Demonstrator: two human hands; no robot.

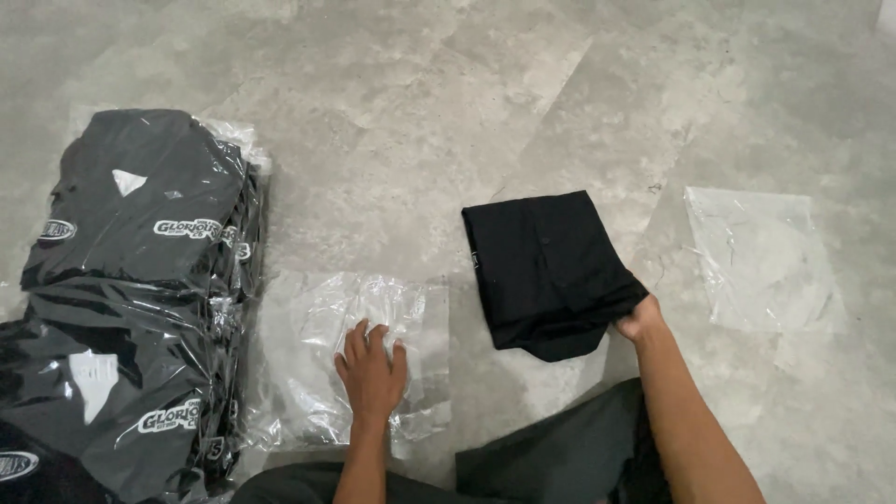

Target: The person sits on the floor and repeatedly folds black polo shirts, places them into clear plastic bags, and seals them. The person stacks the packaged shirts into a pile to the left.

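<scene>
A folded black garment [546,266] lies on the grey floor in the middle. My right hand [638,321] grips its near right corner. My left hand [371,371] rests flat, fingers apart, on an empty clear plastic bag [322,317] spread on the floor to the left of the garment.
At the far left stand two stacks of black garments packed in clear bags [140,210] [103,392]. Another flat clear plastic bag [761,257] lies at the right. My dark-trousered legs [551,462] fill the bottom edge. Grey stone floor [448,103] stretches beyond.
</scene>
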